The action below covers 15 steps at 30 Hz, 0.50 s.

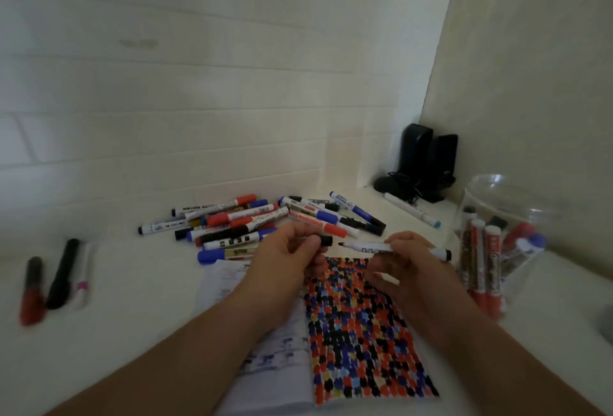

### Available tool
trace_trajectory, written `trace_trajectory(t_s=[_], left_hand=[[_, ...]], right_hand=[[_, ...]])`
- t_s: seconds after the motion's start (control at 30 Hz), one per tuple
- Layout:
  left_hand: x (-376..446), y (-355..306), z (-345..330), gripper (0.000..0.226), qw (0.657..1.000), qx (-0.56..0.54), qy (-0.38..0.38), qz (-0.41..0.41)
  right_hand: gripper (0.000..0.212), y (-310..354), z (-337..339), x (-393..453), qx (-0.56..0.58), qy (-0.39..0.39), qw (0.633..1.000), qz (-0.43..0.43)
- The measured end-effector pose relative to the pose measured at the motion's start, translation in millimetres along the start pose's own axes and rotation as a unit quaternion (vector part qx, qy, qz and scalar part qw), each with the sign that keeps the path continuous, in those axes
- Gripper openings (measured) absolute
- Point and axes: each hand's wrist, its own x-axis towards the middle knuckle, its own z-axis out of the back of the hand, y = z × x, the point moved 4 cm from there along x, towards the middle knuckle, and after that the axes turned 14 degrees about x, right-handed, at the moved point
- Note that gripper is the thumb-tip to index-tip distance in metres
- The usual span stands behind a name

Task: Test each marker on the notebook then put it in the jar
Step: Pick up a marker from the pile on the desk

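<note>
My right hand [403,258] holds a white marker with a black tip [374,246], uncapped, lying level above the notebook. A little to its left, my left hand [288,254] pinches the black cap [326,240], a small gap from the tip. The open notebook [358,332] lies below both hands, its right page covered in red, blue and black dabs. A clear jar [504,216] stands at the right with several markers upright inside. A pile of markers [252,223] lies behind the hands.
Three markers [56,279] lie apart at the left of the white table. Two black speakers [424,163] with a cable stand in the back corner. One white marker with a blue cap [413,210] lies near them. Walls close in behind and at the right.
</note>
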Motion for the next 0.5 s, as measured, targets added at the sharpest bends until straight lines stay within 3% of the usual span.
trace_trajectory(t_s=[0.5], left_hand=[[-2.0,-0.7,-1.3,0.015,1.000,0.025,0.013,-0.003]], right_hand=[[0.015,-1.4,-0.9,0.3,-0.033,-0.011,0.999,0.002]])
